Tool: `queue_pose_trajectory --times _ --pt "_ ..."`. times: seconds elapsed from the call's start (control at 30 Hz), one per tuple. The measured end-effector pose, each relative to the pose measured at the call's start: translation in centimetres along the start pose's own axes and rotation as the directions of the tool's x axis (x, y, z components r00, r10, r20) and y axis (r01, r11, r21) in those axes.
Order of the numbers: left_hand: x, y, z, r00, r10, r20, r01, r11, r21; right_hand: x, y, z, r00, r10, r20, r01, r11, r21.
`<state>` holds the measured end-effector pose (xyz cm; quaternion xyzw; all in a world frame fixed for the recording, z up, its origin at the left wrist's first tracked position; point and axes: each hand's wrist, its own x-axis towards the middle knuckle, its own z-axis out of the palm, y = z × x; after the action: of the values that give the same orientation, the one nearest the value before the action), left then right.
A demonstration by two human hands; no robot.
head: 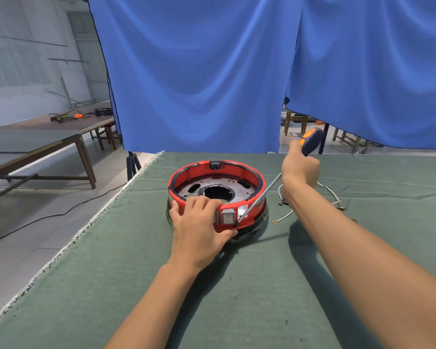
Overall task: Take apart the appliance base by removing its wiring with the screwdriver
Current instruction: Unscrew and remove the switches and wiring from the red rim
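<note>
Appliance base (237, 177): stood on the table (262, 285), red rigid plastic ring, likely light and prone to slide.
Left hand (199, 230): gripped its near rim, steadying it.
Right hand (300, 168): clenched the screwdriver (267, 190), tip beside the switch (227, 217).
Wiring (285, 216): limp, loose, right of base.

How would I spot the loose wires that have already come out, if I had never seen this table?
Start at the green cloth-covered table and find the round red appliance base near its far edge. Look just right of that base, past the right hand holding the screwdriver. The loose wires lie there on the cloth: thin, pale, curling strands with small metal ends, unlike anything else nearby.
</note>
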<state>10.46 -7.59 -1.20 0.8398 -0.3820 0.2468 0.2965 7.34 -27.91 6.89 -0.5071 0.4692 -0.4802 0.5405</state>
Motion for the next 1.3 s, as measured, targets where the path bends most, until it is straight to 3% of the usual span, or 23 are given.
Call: queue_pose_trajectory --times 0.27,0.73,1.3 --pt "0.2 0.2 0.1 1.0 -0.007 -0.006 0.007 1.0 0.025 -0.7 2.6 -4.8 0.973 0.119 -0.196 -0.061 0.959 0.277" --pt "0.1 0.2 0.3 1.0 -0.013 -0.009 0.013 0.999 0.048 -1.2 5.0 -6.6 0.886 0.385 -0.259 -0.228 0.847 0.48" --pt "-0.2 0.6 0.3 1.0 -0.026 -0.008 0.026 0.997 0.078 -2.3 5.2 -7.0 0.909 0.335 -0.247 -0.185 0.858 0.48"
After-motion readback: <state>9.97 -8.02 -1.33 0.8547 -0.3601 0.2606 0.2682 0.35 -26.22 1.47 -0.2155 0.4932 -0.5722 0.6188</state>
